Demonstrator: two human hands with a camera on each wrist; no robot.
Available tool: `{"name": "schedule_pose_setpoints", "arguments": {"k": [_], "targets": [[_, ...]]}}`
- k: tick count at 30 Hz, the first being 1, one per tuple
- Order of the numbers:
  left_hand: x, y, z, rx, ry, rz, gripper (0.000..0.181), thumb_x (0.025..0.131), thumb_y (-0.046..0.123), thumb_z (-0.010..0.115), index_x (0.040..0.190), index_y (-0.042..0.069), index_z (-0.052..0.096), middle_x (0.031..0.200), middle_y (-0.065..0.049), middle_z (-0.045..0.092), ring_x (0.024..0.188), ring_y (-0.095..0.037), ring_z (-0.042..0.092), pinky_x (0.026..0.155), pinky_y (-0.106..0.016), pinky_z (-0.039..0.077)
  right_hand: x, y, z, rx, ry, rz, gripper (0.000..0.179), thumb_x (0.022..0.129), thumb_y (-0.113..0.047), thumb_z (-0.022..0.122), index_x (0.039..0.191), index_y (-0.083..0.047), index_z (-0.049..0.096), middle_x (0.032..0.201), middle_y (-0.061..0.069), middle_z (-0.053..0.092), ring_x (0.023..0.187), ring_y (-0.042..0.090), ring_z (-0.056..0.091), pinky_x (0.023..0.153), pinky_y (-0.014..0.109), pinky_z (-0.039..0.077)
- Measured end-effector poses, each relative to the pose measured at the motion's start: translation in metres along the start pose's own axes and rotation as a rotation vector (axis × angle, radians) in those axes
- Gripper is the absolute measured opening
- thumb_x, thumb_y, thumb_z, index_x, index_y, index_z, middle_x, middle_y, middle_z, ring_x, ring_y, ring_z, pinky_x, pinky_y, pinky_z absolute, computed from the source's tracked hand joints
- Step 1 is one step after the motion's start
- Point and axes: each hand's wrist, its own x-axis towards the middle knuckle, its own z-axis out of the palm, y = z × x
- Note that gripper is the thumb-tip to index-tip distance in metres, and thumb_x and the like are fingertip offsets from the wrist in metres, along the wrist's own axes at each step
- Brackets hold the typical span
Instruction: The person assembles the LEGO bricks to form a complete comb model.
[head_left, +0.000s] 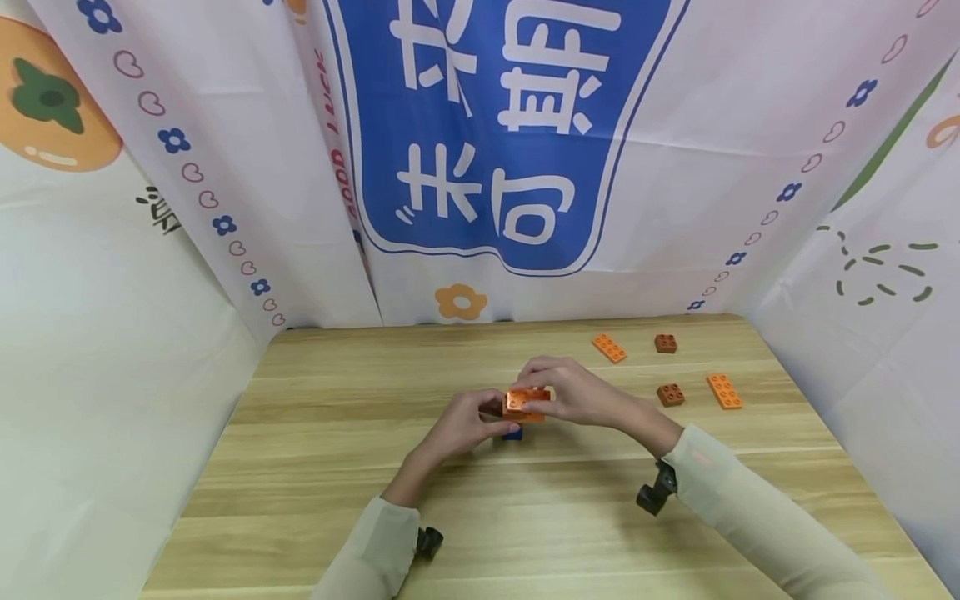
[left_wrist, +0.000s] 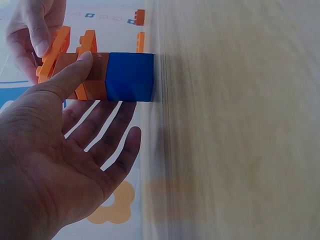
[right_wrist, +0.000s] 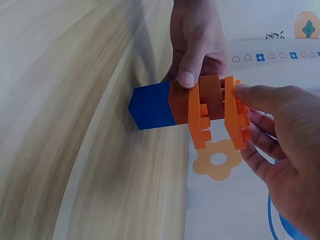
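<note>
A small tower of toy building bricks stands upright on the table in front of me. From the bottom up it has a blue block (right_wrist: pixel 152 106), a brown brick (right_wrist: pixel 178 102), a flat orange brick (right_wrist: pixel 195 122), a second brown brick (right_wrist: pixel 211 97) and another flat orange brick (right_wrist: pixel 233 115) on top. My left hand (head_left: pixel 459 427) holds the tower around its middle, its thumb on the near side. With thumb and fingers, my right hand (head_left: pixel 577 396) pinches the top orange brick. Whether that brick is fully seated on the brown one is hard to tell.
Loose on the wooden table (head_left: pixel 315 467), to the right, lie two flat orange bricks, one farther back (head_left: pixel 609 348) and one nearer the right edge (head_left: pixel 723 391). Two brown bricks, a far one (head_left: pixel 665 343) and a near one (head_left: pixel 671 395), lie between them. A printed curtain (head_left: pixel 300 250) hangs behind.
</note>
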Motion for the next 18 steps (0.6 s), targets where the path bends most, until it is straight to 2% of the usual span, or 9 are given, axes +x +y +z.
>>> {"name": "schedule_pose_setpoints", "arguments": {"k": [6, 12, 18], "targets": [[0.0, 0.0004, 0.0002, 0.005, -0.004, 0.007, 0.029, 0.095, 0.017, 0.082, 0.121, 0.007, 0.074, 0.115, -0.005, 0.077, 0.105, -0.017, 0.074, 0.088, -0.03, 0.062, 0.0036, -0.0024, 0.0007, -0.012, -0.01, -0.03, 0.024, 0.093, -0.014, 0.084, 0.116, -0.008, 0.081, 0.109, 0.001, 0.074, 0.097, 0.013, 0.069, 0.082, 0.03, 0.062], [0.0003, -0.0003, 0.0005, 0.01, 0.0, 0.006, 0.029, 0.095, 0.017, 0.082, 0.121, 0.008, 0.075, 0.115, -0.004, 0.077, 0.105, -0.017, 0.073, 0.089, -0.03, 0.062, 0.0062, -0.0021, 0.0002, -0.026, -0.041, -0.005, 0.027, 0.094, -0.015, 0.083, 0.12, -0.006, 0.08, 0.11, 0.002, 0.075, 0.099, 0.014, 0.071, 0.086, 0.033, 0.062], [-0.0004, -0.0006, 0.0006, 0.001, 0.003, 0.002, 0.028, 0.095, 0.017, 0.083, 0.12, 0.008, 0.075, 0.115, -0.004, 0.077, 0.105, -0.018, 0.073, 0.089, -0.031, 0.062, 0.0101, -0.0009, -0.001, -0.043, -0.07, 0.016, 0.027, 0.093, -0.012, 0.084, 0.119, -0.006, 0.08, 0.108, 0.002, 0.077, 0.094, 0.012, 0.071, 0.083, 0.029, 0.061]]}}
